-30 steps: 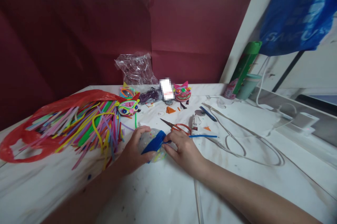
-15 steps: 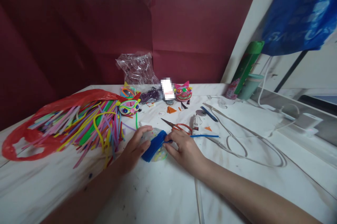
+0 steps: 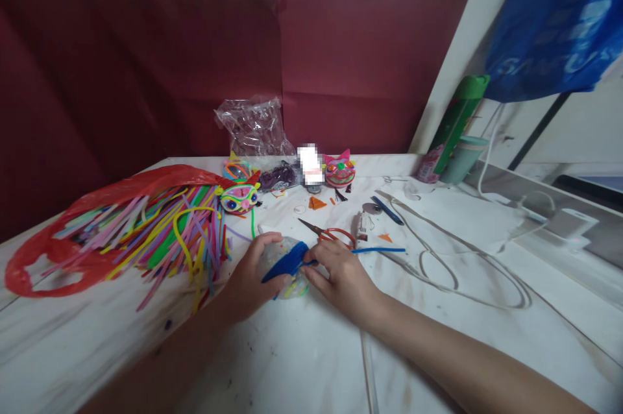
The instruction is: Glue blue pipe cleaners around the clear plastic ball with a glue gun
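A clear round object [image 3: 296,287] with coloured specks lies on the white marbled table, and a band of blue pipe cleaners [image 3: 288,261] runs slantwise across its top. My left hand [image 3: 254,276] grips its left side, thumb over the lower end of the blue band. At the band's right end, my right hand [image 3: 338,271] pinches a blue pipe cleaner [image 3: 379,250], whose free length sticks out to the right past the hand. Orange-handled scissors [image 3: 318,230] lie just behind my right hand.
A red plastic bag [image 3: 141,178] of many coloured pipe cleaners [image 3: 160,226] spreads at the left. Decorated animal heads [image 3: 238,198] stand at the back. A white cable [image 3: 467,248] loops on the right, near a green cup [image 3: 461,159]. A blue pen-like tool [image 3: 388,210] lies behind the scissors.
My left thumb has moved onto the blue band, covering its lower end, and the left fingers have closed in round the clear object. My right hand has hardly moved.
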Demonstrator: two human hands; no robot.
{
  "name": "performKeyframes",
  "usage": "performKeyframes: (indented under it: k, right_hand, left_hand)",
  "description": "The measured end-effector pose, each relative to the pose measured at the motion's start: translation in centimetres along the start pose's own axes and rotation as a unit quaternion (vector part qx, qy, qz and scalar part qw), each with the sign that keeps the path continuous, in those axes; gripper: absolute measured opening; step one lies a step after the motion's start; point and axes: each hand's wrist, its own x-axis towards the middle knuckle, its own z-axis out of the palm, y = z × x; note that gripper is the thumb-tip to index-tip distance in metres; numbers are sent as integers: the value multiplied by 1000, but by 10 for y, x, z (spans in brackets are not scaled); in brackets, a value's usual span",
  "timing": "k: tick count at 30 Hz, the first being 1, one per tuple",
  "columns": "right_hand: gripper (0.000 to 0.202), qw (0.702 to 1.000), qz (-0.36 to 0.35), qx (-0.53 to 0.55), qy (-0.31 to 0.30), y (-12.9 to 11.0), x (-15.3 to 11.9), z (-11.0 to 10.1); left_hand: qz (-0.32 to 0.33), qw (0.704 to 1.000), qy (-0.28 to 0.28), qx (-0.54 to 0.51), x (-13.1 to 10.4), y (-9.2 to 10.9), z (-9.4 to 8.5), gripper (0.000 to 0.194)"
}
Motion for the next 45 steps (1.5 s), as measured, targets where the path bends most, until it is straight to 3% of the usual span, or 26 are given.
performKeyframes:
  k: [4,8,10,12,14,17,19,23,28,37,45]
  right_hand:
    - [3,997,-67,-10,43,-4,4,-9]
    - [10,989,-94,-21,113,-10,11,-43]
    - [9,985,-61,-31,156,-7,15,-64]
    - [9,983,14,-43,176,4,18,-82]
    - [11,983,110,-70,131,22,19,-92]
    - [16,960,216,-179,-26,53,14,-89]
    - [19,934,228,-249,-117,70,8,-79]
    - [20,907,239,-294,-183,88,-6,-66]
    - [21,878,254,-325,-241,99,-18,-68]
    - [21,877,272,-329,-220,105,-27,-55]
    - [18,914,294,-259,-109,108,-23,-64]
  left_hand:
    - [-6,1000,15,19,0,-3,-2,53]
    - [-34,999,28,-2,2,-11,-1,50]
    - [-57,998,33,-17,4,-16,-1,49]
    - [-79,995,43,-36,6,-22,0,47]
    - [-83,993,49,-73,9,-28,0,48]
    - [-110,984,51,-133,14,-31,-3,53]
    - [-139,975,60,-164,16,-29,-5,54]
    - [-172,961,97,-194,16,-21,-7,52]
    - [-176,957,99,-209,15,-24,-4,56]
    - [-171,957,120,-200,17,-35,-1,57]
    - [-138,958,160,-195,18,-35,0,53]
